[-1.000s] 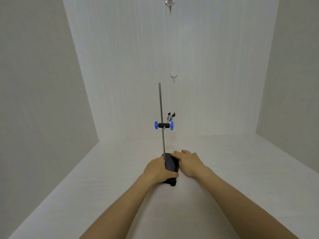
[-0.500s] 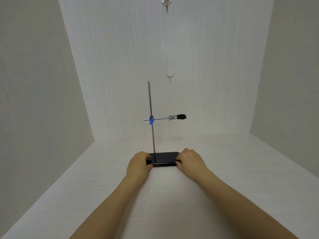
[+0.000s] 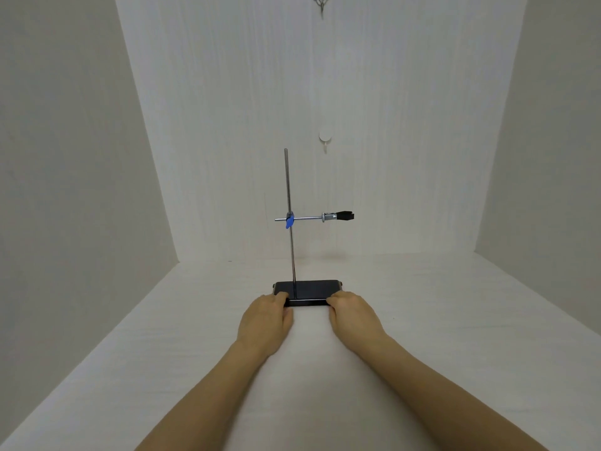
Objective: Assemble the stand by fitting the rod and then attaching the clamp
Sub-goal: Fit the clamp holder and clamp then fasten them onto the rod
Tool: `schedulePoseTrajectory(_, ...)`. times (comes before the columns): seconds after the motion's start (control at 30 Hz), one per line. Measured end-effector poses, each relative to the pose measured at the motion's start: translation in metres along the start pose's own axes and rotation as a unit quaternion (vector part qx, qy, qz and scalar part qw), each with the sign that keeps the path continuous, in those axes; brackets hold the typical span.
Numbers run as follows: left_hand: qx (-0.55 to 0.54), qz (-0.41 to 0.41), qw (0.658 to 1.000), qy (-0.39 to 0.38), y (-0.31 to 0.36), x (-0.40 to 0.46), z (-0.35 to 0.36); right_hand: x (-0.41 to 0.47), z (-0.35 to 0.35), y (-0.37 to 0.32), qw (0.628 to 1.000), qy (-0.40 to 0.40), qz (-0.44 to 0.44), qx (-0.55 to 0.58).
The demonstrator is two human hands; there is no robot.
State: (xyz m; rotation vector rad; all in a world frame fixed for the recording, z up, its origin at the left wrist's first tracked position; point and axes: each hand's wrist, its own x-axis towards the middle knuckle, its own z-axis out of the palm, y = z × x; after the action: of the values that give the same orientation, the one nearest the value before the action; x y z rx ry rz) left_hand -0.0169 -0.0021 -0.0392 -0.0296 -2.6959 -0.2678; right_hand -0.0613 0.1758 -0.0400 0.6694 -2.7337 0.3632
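Observation:
A black rectangular base (image 3: 310, 289) lies flat on the white table, its long side facing me. A thin metal rod (image 3: 289, 190) stands upright in its left part. Partway up the rod a clamp (image 3: 317, 218) with a blue knob reaches out to the right, ending in black jaws. My left hand (image 3: 265, 322) grips the base's near left corner, fingers curled on its edge. My right hand (image 3: 353, 317) holds the near right corner the same way.
White walls close in the table (image 3: 455, 320) at the left, back and right. A small white hook (image 3: 325, 138) sticks on the back wall behind the stand, and a metal hook (image 3: 320, 0) sits at the wall's top edge.
The base has been turned from end-on to broadside, so the clamp arm now points right. Both hands shifted from its top to its near corners and pushed it slightly farther away.

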Motion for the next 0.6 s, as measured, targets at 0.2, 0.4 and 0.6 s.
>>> schedulePoseTrajectory(0.2, 0.095, -0.017, 0.99, -0.105, -0.005, 0.027, 0.015, 0.015, 0.007, 0.008, 0.997, -0.039, 0.037, 0.061)
schedulePoseTrajectory(0.4, 0.083, -0.073, 0.988, -0.108, -0.01, 0.06, 0.032, 0.044, 0.018, 0.02, 0.991, -0.096, 0.073, 0.062)
schedulePoseTrajectory(0.6, 0.06, -0.095, 0.987, -0.116, -0.014, 0.086, 0.047, 0.074, 0.03, 0.029, 0.991, -0.084, 0.087, 0.051)
